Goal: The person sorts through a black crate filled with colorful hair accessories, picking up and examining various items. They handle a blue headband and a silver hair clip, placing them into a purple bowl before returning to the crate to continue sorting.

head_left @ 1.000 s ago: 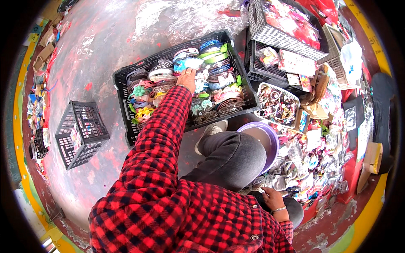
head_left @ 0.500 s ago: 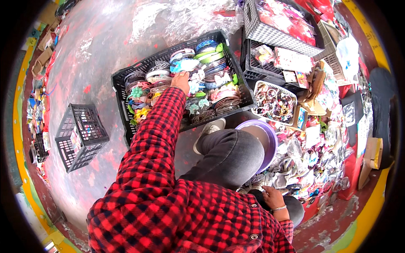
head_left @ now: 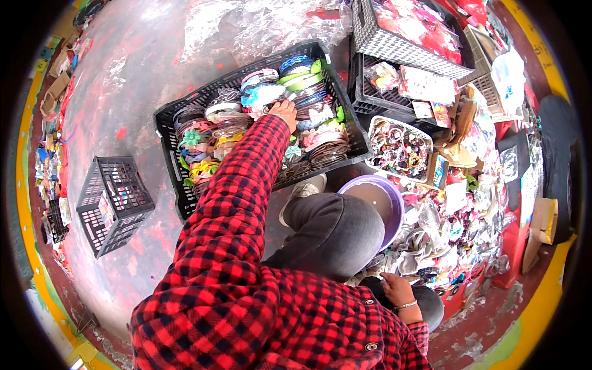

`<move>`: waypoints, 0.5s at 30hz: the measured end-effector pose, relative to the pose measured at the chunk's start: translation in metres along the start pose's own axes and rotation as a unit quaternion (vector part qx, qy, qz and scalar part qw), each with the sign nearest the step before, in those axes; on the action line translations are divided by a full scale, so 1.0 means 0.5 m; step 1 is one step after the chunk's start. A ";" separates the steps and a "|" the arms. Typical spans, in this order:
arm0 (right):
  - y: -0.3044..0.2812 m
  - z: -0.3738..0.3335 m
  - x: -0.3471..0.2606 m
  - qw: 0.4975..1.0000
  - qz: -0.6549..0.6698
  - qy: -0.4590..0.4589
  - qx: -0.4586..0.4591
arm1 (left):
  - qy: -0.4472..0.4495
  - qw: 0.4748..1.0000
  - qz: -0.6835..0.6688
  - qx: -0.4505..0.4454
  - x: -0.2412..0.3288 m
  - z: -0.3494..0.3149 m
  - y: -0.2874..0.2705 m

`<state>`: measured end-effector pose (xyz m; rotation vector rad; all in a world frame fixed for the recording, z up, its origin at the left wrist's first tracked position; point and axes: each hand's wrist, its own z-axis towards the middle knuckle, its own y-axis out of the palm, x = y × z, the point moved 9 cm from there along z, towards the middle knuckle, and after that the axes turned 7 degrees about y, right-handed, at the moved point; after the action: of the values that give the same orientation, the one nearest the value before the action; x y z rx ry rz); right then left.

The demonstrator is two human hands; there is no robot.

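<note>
A long black plastic crate on the floor in front of me holds rows of headbands, many with fabric flowers and bows. My left hand reaches into its middle, back of the hand up, its fingers spread on the headbands beside a pale blue bow. The fingertips are partly hidden, and I see nothing lifted. Green headbands lie just beyond it. Low on the right, my right hand rests by my knee with curled fingers; whatever small thing may be in them is too small to name.
A purple tub stands beside my leg. Near it are a white basket of small hair accessories and a heap of packaged goods. Stacked baskets rise at the back right. An upended black crate sits at left.
My left hand has shifted to the right over the headbands, from beside the white ones toward the middle. The view has moved slightly. My right hand stays by the knee.
</note>
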<state>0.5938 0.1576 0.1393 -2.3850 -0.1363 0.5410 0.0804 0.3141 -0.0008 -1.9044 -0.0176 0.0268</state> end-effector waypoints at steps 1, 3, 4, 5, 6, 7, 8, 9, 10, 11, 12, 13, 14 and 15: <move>0.000 0.000 -0.004 1.000 -0.002 -0.004 -0.001 | -0.004 1.000 0.004 -0.020 -0.002 0.003 0.005; -0.001 0.001 -0.010 1.000 -0.015 0.004 -0.017 | -0.008 0.999 0.026 -0.040 -0.007 0.016 0.016; -0.003 0.001 -0.014 0.999 -0.023 0.006 -0.026 | -0.011 0.998 0.032 -0.056 -0.011 0.023 0.021; -0.003 0.001 -0.015 0.999 -0.024 0.003 -0.026 | -0.013 0.997 0.038 -0.072 -0.015 0.027 0.028; -0.002 0.002 -0.013 0.999 -0.025 0.000 -0.026 | 0.003 0.997 0.059 -0.057 -0.014 0.030 0.039; 0.001 0.002 -0.012 0.999 -0.024 -0.002 -0.025 | 0.010 0.996 0.066 -0.066 -0.009 0.030 0.032; 0.002 0.001 -0.011 1.000 -0.024 -0.003 -0.020 | 0.017 0.994 0.073 -0.075 -0.004 0.027 0.022; 0.003 0.000 -0.011 1.000 -0.024 -0.004 -0.015 | 0.023 0.993 0.080 -0.084 0.001 0.024 0.018; 0.001 0.003 -0.015 1.000 -0.024 -0.008 -0.009 | 0.026 0.996 0.067 -0.055 -0.002 0.018 0.009; -0.002 0.004 -0.018 1.000 -0.020 -0.005 -0.009 | 0.030 0.998 0.054 -0.026 -0.010 0.007 0.003; -0.006 0.004 -0.022 1.000 -0.016 -0.003 -0.010 | 0.033 0.999 0.041 0.003 -0.016 -0.005 -0.005; -0.009 0.003 -0.025 1.000 -0.012 0.001 -0.012 | 0.043 0.998 0.043 0.013 -0.014 -0.019 -0.015; -0.010 0.002 -0.025 1.000 -0.011 0.002 -0.011 | 0.053 0.997 0.044 0.023 -0.009 -0.034 -0.030; -0.010 0.001 -0.025 1.000 -0.011 0.003 -0.010 | 0.063 0.996 0.045 0.034 -0.009 -0.046 -0.040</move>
<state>0.5827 0.1590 0.1465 -2.4026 -0.1655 0.5248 0.0767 0.2990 0.0256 -1.8352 0.1530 -0.0305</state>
